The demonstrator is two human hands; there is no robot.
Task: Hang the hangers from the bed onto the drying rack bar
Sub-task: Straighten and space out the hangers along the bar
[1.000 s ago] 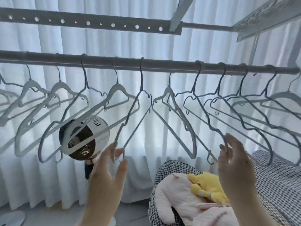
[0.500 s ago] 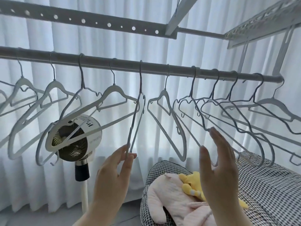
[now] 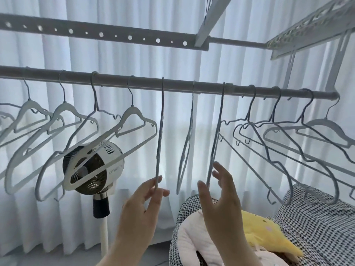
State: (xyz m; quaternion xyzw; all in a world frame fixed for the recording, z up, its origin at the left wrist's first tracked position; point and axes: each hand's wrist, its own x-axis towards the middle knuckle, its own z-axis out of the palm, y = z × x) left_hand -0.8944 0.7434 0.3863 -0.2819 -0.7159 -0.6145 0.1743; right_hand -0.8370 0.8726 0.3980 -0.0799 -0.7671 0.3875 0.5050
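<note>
a long drying rack bar (image 3: 172, 86) runs across in front of a white curtain (image 3: 230, 20), and hangers hang by their hooks all along it, from its left end to its right end. near the middle of the bar one thin hanger (image 3: 160, 135) hangs edge-on to the camera. the left hand (image 3: 140, 206) reaches up to its lowest corner, and its grip lightly pinches that corner between the thumb and the forefinger. a little to the right a second thin hanger (image 3: 216, 135) also hangs edge-on. the right hand (image 3: 221, 200) is raised at its lower end with the grip spread wide, thumb on one side and fingers on the other (whether any finger touches it, i cannot tell). between these two a third hanger (image 3: 187, 144) hangs free, touched by neither hand. behind the hangers on the left stands a white fan (image 3: 94, 166) on a pole. at the lower right lies the bed (image 3: 317, 227) with a checked cover, and on it a pink soft toy (image 3: 190, 240) beside a yellow one (image 3: 265, 233).
</note>
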